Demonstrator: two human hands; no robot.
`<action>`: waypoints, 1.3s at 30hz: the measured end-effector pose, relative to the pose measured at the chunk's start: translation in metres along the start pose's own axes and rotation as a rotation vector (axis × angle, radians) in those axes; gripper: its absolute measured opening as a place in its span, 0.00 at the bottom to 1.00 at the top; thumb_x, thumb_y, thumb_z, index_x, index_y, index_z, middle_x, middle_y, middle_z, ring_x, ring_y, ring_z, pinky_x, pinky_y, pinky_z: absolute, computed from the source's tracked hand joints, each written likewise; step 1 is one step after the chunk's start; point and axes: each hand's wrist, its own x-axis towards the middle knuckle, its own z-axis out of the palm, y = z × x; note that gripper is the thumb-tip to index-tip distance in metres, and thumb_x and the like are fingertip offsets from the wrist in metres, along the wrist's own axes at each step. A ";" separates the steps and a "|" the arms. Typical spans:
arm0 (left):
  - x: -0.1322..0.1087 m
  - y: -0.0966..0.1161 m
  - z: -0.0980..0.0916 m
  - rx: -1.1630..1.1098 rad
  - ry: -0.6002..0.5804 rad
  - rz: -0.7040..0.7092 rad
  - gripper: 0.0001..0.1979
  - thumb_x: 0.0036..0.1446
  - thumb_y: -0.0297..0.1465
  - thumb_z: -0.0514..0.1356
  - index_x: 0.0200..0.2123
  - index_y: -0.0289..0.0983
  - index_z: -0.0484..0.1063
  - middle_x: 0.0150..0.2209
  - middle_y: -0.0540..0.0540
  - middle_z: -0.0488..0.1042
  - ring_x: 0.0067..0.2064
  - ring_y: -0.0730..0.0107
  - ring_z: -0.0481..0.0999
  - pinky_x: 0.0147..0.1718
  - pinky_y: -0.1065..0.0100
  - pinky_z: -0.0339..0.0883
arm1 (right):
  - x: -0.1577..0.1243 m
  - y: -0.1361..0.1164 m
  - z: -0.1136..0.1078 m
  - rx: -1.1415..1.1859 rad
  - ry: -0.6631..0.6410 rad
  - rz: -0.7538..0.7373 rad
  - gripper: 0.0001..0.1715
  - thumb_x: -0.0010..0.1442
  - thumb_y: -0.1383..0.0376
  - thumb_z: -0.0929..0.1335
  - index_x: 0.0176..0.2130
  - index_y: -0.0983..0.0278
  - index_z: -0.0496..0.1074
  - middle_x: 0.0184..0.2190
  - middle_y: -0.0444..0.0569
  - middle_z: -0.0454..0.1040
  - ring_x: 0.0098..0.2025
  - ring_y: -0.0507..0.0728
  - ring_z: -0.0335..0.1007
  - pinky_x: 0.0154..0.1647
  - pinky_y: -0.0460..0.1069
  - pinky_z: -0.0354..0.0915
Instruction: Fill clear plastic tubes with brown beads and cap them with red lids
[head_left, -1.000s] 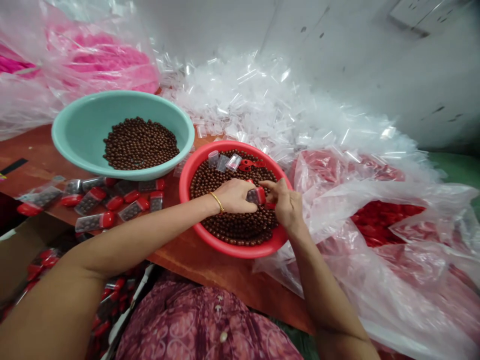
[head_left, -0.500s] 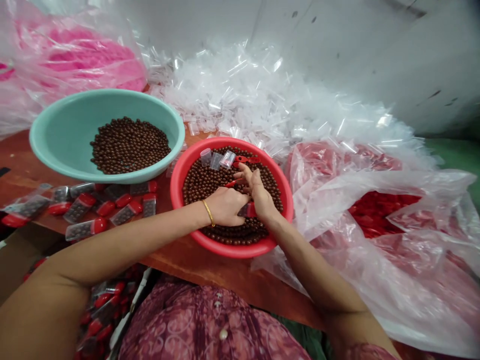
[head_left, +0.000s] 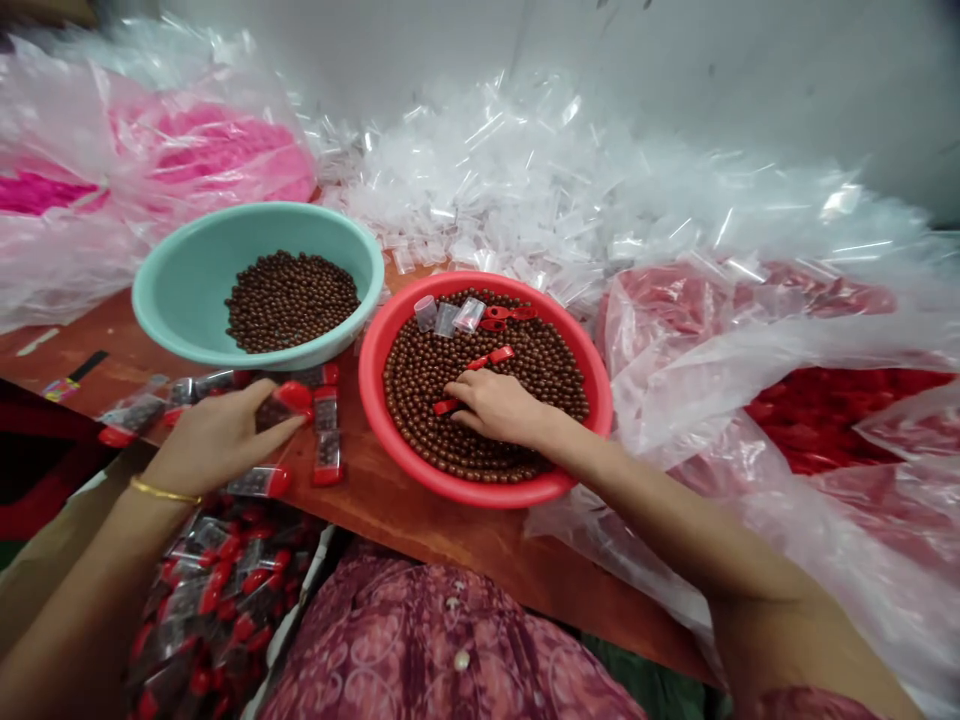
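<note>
My right hand [head_left: 499,405] is in the red bowl [head_left: 373,400], fingertips curled at a small red plastic piece [head_left: 445,406] over the brown beads [head_left: 420,370]. Just beyond the knuckles lies another red piece [head_left: 491,357]. My left hand [head_left: 214,435] is over filled clear tubes with red caps on the table, thumb and fingers apart. Between them a dark-filled tube shows its red cap [head_left: 294,396]; whether it is gripped firmly is hard to see. Right of the thumb, a filled tube [head_left: 328,452] lies with its cap toward me.
A teal bowl [head_left: 176,300] with brown beads stands left. Clear empty tubes [head_left: 540,200] are heaped behind. Bags of pink pieces [head_left: 217,150] and red pieces [head_left: 825,415] flank the bowls. Below the table edge, a box holds several filled tubes [head_left: 210,590]. Small tubes [head_left: 446,318] rest in the red bowl.
My left hand has left the red bowl and moved left to the filled tubes. A filled tube now lies near its thumb. My right hand stays in the bowl, now lower. The view has shifted.
</note>
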 end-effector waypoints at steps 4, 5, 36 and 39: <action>-0.010 -0.020 0.014 0.321 -0.060 0.062 0.10 0.59 0.34 0.49 0.31 0.37 0.66 0.29 0.45 0.72 0.32 0.62 0.72 0.27 0.69 0.56 | 0.008 -0.005 0.004 -0.067 -0.093 -0.017 0.15 0.63 0.68 0.59 0.40 0.69 0.72 0.41 0.57 0.73 0.44 0.59 0.69 0.41 0.50 0.63; -0.008 -0.014 0.013 0.319 -0.031 0.139 0.10 0.60 0.34 0.49 0.36 0.36 0.67 0.34 0.43 0.73 0.36 0.61 0.73 0.30 0.68 0.60 | 0.008 -0.004 0.003 -0.077 -0.083 -0.013 0.15 0.63 0.68 0.58 0.39 0.69 0.72 0.41 0.57 0.73 0.44 0.60 0.69 0.41 0.50 0.62; 0.112 0.177 0.081 0.043 -0.390 0.549 0.09 0.52 0.20 0.53 0.37 0.30 0.70 0.37 0.35 0.76 0.41 0.55 0.77 0.42 0.58 0.69 | -0.043 0.044 0.017 1.196 0.773 0.398 0.08 0.52 0.63 0.63 0.34 0.63 0.67 0.22 0.39 0.65 0.23 0.48 0.57 0.24 0.46 0.53; 0.119 0.192 0.098 -0.188 -0.350 0.505 0.07 0.50 0.21 0.56 0.34 0.31 0.69 0.36 0.39 0.75 0.41 0.58 0.75 0.44 0.58 0.67 | -0.042 0.044 0.016 1.221 0.795 0.404 0.07 0.51 0.63 0.63 0.33 0.62 0.66 0.21 0.39 0.64 0.22 0.48 0.57 0.24 0.46 0.54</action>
